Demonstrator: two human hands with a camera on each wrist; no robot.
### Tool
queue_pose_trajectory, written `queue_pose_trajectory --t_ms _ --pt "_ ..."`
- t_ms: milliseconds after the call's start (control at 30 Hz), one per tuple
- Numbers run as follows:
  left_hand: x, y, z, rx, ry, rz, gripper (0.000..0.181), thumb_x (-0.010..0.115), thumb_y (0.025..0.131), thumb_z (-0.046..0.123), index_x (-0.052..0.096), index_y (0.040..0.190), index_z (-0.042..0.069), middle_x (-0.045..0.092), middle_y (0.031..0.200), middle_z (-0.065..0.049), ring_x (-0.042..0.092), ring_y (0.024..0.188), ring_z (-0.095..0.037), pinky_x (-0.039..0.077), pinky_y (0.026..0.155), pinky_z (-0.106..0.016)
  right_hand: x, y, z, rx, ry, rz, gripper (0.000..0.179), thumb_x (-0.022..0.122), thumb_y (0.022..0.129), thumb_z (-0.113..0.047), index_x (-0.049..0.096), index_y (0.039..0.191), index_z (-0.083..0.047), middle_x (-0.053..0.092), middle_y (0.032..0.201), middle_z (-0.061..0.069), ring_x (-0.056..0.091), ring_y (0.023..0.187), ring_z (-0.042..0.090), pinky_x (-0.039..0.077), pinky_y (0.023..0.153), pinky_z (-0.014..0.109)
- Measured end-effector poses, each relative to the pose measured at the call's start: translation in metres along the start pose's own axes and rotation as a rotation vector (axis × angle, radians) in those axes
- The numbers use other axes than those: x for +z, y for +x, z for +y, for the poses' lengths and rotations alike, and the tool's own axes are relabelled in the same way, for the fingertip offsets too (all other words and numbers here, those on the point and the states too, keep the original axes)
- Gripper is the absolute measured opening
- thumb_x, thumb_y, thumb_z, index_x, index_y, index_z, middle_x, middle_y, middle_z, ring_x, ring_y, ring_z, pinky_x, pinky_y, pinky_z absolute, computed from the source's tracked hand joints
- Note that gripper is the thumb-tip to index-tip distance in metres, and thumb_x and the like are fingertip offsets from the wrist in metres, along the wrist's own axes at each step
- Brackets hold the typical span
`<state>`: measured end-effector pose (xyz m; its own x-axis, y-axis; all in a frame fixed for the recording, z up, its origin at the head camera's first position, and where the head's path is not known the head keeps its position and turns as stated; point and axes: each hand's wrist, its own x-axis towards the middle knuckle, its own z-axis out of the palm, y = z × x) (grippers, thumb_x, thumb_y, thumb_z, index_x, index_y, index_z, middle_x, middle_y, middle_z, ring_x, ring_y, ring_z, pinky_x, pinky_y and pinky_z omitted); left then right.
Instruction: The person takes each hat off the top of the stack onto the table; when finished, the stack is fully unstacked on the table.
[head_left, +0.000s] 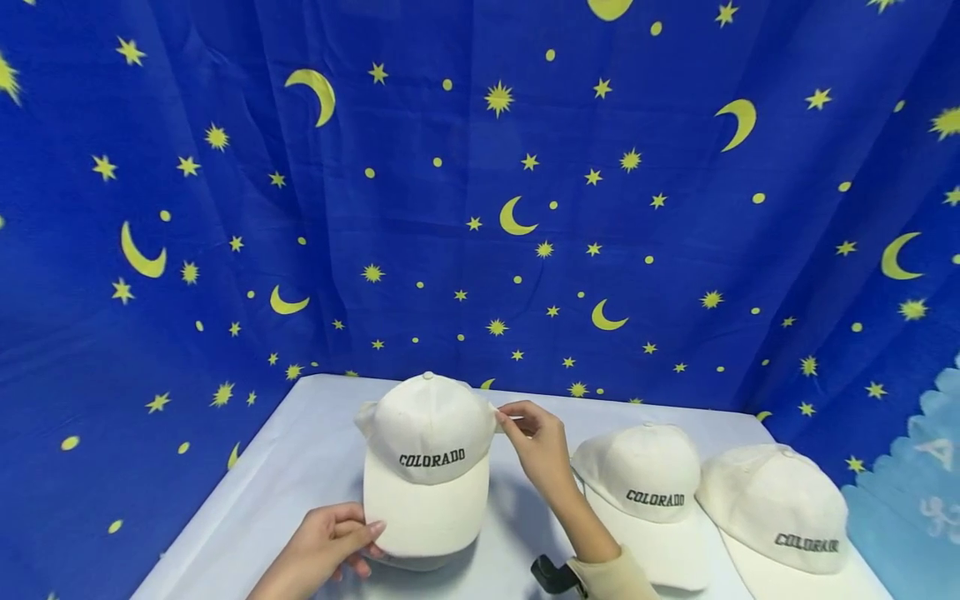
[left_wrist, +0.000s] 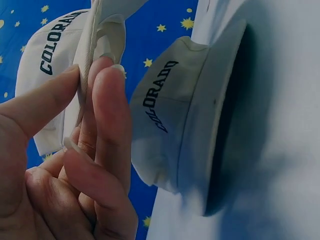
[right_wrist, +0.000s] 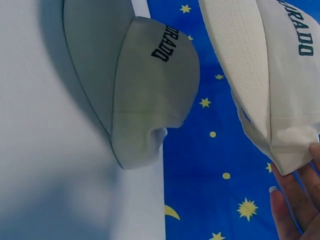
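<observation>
Both hands hold a white baseball cap [head_left: 429,425] with COLORADO in dark letters across its front, its brim toward me. My left hand [head_left: 326,540] pinches the left edge of the brim between thumb and fingers, closely seen in the left wrist view. At the cap's right rear edge, my right hand [head_left: 538,443] pinches the fabric between thumb and fingertips. Below the held cap, a second white COLORADO cap [left_wrist: 167,105] sits on the table; the head view shows mostly its brim's front, the rest largely hidden. Both wrist views show a gap between the two caps.
Two more white COLORADO caps, one nearer [head_left: 645,475] and one farther right [head_left: 780,508], lie on the white table [head_left: 292,454]. A blue cloth [head_left: 420,208] with yellow moons and stars hangs behind and at the sides. A light blue patch [head_left: 911,492] shows at right.
</observation>
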<state>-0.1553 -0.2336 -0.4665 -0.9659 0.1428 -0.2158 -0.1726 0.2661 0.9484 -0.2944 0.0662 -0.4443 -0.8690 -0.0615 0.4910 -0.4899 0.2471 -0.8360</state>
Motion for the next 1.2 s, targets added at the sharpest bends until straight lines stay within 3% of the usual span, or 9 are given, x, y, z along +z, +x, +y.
queue_pose_trajectory --t_ms 167,433,1067,1200 --pt "0.004 0.004 0.006 0.013 0.025 -0.013 0.038 0.069 0.097 0.041 0.066 0.099 0.004 0.075 0.082 -0.004 0.069 0.067 -0.021 0.046 0.052 -0.031 -0.007 0.001 0.001 0.0 -0.007 0.021 0.006 0.076 0.094 -0.023 0.077 0.094 -0.017 0.075 0.092 -0.003 0.075 0.081 0.026 0.058 0.075 0.028" --pt "0.012 0.011 0.015 0.04 0.03 -0.047 0.037 0.07 0.096 0.042 0.066 0.095 0.005 0.073 0.079 -0.004 0.069 0.066 -0.021 0.044 0.052 -0.03 -0.02 0.002 0.0 -0.008 -0.018 0.051 0.004 0.077 0.094 -0.018 0.076 0.095 -0.014 0.076 0.092 -0.003 0.074 0.078 0.016 0.059 0.074 0.029" --pt "0.035 0.027 0.025 0.11 0.013 -0.097 0.034 0.072 0.097 0.035 0.063 0.085 0.005 0.071 0.071 -0.005 0.066 0.058 -0.017 0.046 0.05 -0.027 -0.047 0.0 0.007 0.023 0.018 0.116 0.009 0.077 0.094 -0.017 0.076 0.096 -0.008 0.076 0.093 0.005 0.074 0.08 0.02 0.057 0.072 0.025" --pt "0.04 0.031 0.026 0.129 0.028 -0.098 0.034 0.072 0.097 0.034 0.062 0.083 0.005 0.071 0.07 -0.005 0.065 0.058 -0.016 0.041 0.046 -0.024 -0.054 -0.003 -0.014 0.053 -0.005 0.116 0.009 0.074 0.095 -0.012 0.074 0.098 -0.003 0.075 0.095 0.009 0.074 0.082 0.022 0.057 0.076 0.024"
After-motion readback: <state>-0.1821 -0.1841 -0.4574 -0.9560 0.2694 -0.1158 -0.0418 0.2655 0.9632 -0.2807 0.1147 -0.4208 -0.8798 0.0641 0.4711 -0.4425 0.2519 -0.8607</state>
